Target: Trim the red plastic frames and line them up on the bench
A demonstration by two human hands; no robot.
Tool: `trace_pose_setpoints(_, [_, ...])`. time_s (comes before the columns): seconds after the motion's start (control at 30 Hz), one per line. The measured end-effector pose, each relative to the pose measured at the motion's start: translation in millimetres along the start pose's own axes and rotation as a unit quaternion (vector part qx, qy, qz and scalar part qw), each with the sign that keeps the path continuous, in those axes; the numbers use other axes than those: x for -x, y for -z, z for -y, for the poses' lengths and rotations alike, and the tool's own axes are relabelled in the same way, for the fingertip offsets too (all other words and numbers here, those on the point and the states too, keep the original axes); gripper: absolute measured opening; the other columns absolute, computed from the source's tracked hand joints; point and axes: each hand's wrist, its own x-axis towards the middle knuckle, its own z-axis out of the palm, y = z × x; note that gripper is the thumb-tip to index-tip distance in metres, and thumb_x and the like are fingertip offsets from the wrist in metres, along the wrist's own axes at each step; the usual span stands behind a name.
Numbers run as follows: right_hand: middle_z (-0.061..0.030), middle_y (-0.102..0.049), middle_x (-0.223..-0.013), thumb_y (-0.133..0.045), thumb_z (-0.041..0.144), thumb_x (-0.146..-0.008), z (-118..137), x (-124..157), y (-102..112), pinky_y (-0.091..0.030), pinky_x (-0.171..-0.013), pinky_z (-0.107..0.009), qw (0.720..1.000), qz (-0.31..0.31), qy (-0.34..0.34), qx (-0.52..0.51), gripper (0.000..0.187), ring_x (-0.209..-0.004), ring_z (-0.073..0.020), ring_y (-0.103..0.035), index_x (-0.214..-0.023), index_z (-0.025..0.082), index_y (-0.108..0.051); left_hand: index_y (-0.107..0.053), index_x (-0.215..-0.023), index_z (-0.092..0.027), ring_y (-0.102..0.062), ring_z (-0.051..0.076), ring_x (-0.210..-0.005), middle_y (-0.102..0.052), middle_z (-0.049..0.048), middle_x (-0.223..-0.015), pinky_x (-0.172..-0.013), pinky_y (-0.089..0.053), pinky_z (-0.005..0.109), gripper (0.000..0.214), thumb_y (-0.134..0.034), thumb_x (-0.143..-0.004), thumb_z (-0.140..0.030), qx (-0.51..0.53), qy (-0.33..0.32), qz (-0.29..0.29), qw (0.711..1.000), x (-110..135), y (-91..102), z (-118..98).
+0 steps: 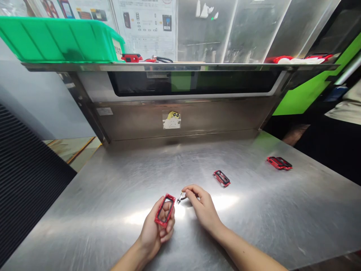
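Steel bench: two red frames; left hand one.

Red hollow rectangular frame, tilted in the left hand, small steel-tipped tool just beside

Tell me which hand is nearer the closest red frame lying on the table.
Right. The right hand is just in front of the frame; the left hand is farther off to its left.
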Motion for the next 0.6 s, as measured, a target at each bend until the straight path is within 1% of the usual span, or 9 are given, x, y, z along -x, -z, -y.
trace_pose_setpoints(0.1, [-0.0024,-0.058,-0.069,-0.045,0.039,-0.082,0.3,0.8,-0.6,-0.036,-0.060,-0.025,1.000,0.008,-0.020,-0.017,0.028,-0.066,-0.0178,-0.052,-0.076,0.017,-0.061,-0.048,-0.057,-0.017,-0.015,0.000,-0.027,-0.039,-0.0065,-0.033,-0.028,-0.010,0.013,0.044,-0.061,-0.066,-0.058,-0.005,-0.001,-0.003,1.000,-0.1,-0.4,0.3])
trace_pose_setpoints(0.17, [-0.0006,-0.053,-0.062,-0.044,0.041,-0.083,0.2,0.9,-1.0,-0.034,-0.056,-0.024,1.000,0.012,-0.015,-0.016,0.032,-0.060,-0.0161,-0.048,-0.068,0.017,-0.057,-0.047,-0.056,-0.017,-0.016,0.001,-0.027,-0.039,-0.0063,-0.033,-0.028,-0.011,0.013,0.043,-0.060,-0.067,-0.057,-0.007,-0.001,-0.005,1.000,0.5,-1.2,0.6])
trace_pose_setpoints(0.23, [0.0011,-0.046,-0.054,-0.042,0.045,-0.085,-0.4,1.1,-1.6,-0.032,-0.052,-0.023,1.000,0.010,-0.006,-0.005,0.040,-0.054,-0.0145,-0.044,-0.057,0.017,-0.049,-0.047,-0.056,-0.017,-0.016,0.001,-0.027,-0.039,-0.0062,-0.034,-0.028,-0.011,0.014,0.043,-0.059,-0.068,-0.057,-0.009,-0.003,-0.006,1.000,1.4,-1.8,0.7])
trace_pose_setpoints(0.3, [0.0034,-0.036,-0.049,-0.043,0.049,-0.084,-1.4,1.5,-2.5,-0.028,-0.048,-0.022,1.000,0.000,-0.006,0.005,0.046,-0.049,-0.0123,-0.037,-0.050,0.019,-0.038,-0.048,-0.056,-0.017,-0.016,0.001,-0.027,-0.039,-0.0061,-0.034,-0.028,-0.011,0.014,0.043,-0.058,-0.069,-0.057,-0.012,-0.006,-0.004,1.000,2.3,-2.1,0.6])
trace_pose_setpoints(0.4, [0.0068,-0.021,-0.047,-0.051,0.053,-0.078,-2.6,2.3,-4.0,-0.021,-0.043,-0.021,0.999,-0.033,-0.015,-0.008,0.051,-0.044,-0.0091,-0.022,-0.049,0.021,-0.023,-0.048,-0.055,-0.017,-0.016,0.001,-0.027,-0.039,-0.0060,-0.034,-0.029,-0.011,0.014,0.044,-0.057,-0.070,-0.057,-0.012,-0.006,0.006,1.000,2.4,-1.6,0.6])
trace_pose_setpoints(0.47, [0.0074,-0.014,-0.049,-0.055,0.054,-0.074,-2.4,2.7,-4.4,-0.016,-0.041,-0.021,0.998,-0.052,-0.016,-0.025,0.056,-0.044,-0.0080,-0.015,-0.050,0.022,-0.016,-0.048,-0.055,-0.017,-0.016,0.001,-0.027,-0.039,-0.0057,-0.034,-0.029,-0.010,0.014,0.043,-0.057,-0.071,-0.056,-0.011,-0.007,0.010,1.000,1.7,-1.1,0.8])
trace_pose_setpoints(0.53, [0.0070,-0.011,-0.050,-0.054,0.056,-0.076,-1.6,2.9,-4.1,-0.013,-0.040,-0.022,0.998,-0.045,-0.013,-0.035,0.058,-0.044,-0.0077,-0.012,-0.050,0.022,-0.014,-0.048,-0.056,-0.016,-0.016,0.001,-0.027,-0.040,-0.0054,-0.035,-0.029,-0.010,0.014,0.043,-0.055,-0.072,-0.056,-0.010,-0.008,0.015,1.000,1.0,-0.4,1.4])
trace_pose_setpoints(0.6, [0.0061,-0.011,-0.050,-0.048,0.059,-0.079,-0.7,2.9,-3.6,-0.011,-0.040,-0.022,0.999,-0.020,-0.011,-0.044,0.058,-0.045,-0.0078,-0.012,-0.049,0.022,-0.015,-0.048,-0.056,-0.016,-0.015,0.001,-0.028,-0.039,-0.0053,-0.035,-0.029,-0.010,0.014,0.043,-0.053,-0.075,-0.055,-0.009,-0.011,0.019,1.000,0.5,0.2,2.1])
